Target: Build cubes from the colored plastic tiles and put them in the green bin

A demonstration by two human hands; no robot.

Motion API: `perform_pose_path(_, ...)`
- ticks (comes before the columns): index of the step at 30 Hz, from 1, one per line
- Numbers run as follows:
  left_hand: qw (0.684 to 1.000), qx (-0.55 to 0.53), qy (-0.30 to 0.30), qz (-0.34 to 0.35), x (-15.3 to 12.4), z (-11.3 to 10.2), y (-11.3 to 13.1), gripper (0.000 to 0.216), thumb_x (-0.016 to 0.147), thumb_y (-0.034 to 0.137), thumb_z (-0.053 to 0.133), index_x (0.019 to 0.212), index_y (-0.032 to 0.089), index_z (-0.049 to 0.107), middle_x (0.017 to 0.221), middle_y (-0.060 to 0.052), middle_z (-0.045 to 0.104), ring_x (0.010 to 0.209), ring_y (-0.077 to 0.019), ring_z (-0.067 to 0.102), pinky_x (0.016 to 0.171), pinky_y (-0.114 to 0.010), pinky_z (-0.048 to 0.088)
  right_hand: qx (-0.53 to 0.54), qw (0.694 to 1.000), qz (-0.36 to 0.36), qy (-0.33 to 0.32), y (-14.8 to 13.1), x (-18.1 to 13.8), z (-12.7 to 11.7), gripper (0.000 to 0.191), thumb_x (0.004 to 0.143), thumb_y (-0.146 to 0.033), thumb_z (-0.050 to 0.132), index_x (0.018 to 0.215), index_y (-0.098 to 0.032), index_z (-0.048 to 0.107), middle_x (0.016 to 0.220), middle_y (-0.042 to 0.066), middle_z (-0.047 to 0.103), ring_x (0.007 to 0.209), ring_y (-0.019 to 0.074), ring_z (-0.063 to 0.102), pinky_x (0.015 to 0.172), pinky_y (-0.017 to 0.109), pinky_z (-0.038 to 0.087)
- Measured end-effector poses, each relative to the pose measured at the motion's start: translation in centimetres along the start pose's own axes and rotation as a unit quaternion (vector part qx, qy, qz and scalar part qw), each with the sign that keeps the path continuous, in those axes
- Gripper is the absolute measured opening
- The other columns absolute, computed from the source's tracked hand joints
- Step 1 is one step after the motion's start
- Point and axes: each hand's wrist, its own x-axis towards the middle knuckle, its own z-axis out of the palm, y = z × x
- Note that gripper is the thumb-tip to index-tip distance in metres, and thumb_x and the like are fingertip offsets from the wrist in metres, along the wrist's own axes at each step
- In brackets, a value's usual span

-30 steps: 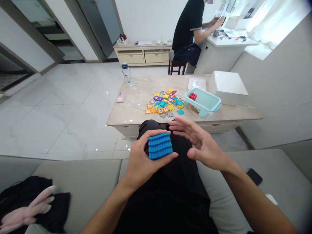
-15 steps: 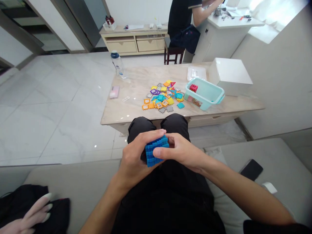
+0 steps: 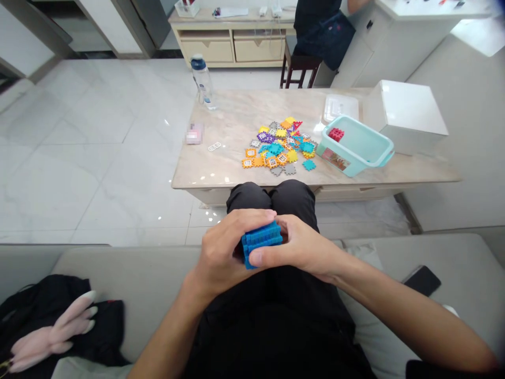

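Observation:
A blue cube of toothed plastic tiles (image 3: 261, 240) sits over my lap, gripped from both sides. My left hand (image 3: 224, 252) wraps it from the left with fingers curled over the top. My right hand (image 3: 302, 250) closes on it from the right, thumb pressed on its front face. On the marble coffee table (image 3: 221, 168) ahead lies a pile of loose coloured tiles (image 3: 278, 147). Beside the pile stands a teal plastic bin (image 3: 357, 150) with a red tile cube (image 3: 336, 133) inside.
A water bottle (image 3: 202, 81), a pink packet (image 3: 194, 134), a clear lid (image 3: 340, 107) and a white box (image 3: 404, 113) are on the table. A phone (image 3: 422, 280) lies on the sofa at right, dark clothing (image 3: 51, 316) at left. A person sits on a stool behind.
My right hand, open a second ago, came in and closed on the blue cube. The view tilted down and drifted slightly; both hands have stayed on the cube since.

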Motion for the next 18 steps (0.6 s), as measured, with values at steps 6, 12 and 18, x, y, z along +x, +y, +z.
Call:
perform_pose_path(6, 0.999, 0.010, -0.014, 0.035, -0.2, -0.9, -0.5, 0.053, 0.093, 0.026, 0.087, 0.143, 0.024, 0.070, 0.134, -0.014, 0.082, 0.120, -0.0306, 0.081, 0.102, -0.044, 0.069, -0.020, 1.000, -0.015, 0.019, 0.6, 0.8, 0.8, 0.039, 0.076, -0.041, 0.102, 0.095, -0.018, 0.077, 0.091, 0.000, 0.072, 0.089, 0.0189, 0.067, 0.080, 0.030, 0.056)
perform_pose_path(12, 0.999, -0.027, -0.017, 0.021, -0.5, -1.4, -0.8, 0.051, 0.094, 0.024, 0.087, 0.142, 0.023, 0.071, 0.134, -0.014, 0.081, 0.122, -0.0298, 0.080, 0.102, -0.044, 0.068, -0.023, 0.999, -0.037, 0.026, 0.7, 1.3, 1.5, 0.043, 0.077, -0.044, 0.101, 0.100, -0.018, 0.076, 0.096, 0.001, 0.073, 0.095, 0.0213, 0.068, 0.082, 0.031, 0.056)
perform_pose_path(18, 0.981, -0.159, 0.053, -0.099, -0.8, -1.9, -0.1, 0.065, 0.075, 0.044, 0.104, 0.130, 0.025, 0.075, 0.122, -0.011, 0.085, 0.108, -0.0283, 0.083, 0.096, -0.041, 0.070, 0.117, 0.987, -0.032, -0.110, 1.5, 1.5, 1.4, 0.059, 0.089, -0.061, 0.089, 0.127, -0.018, 0.078, 0.128, 0.011, 0.078, 0.121, 0.0287, 0.074, 0.114, 0.044, 0.054)
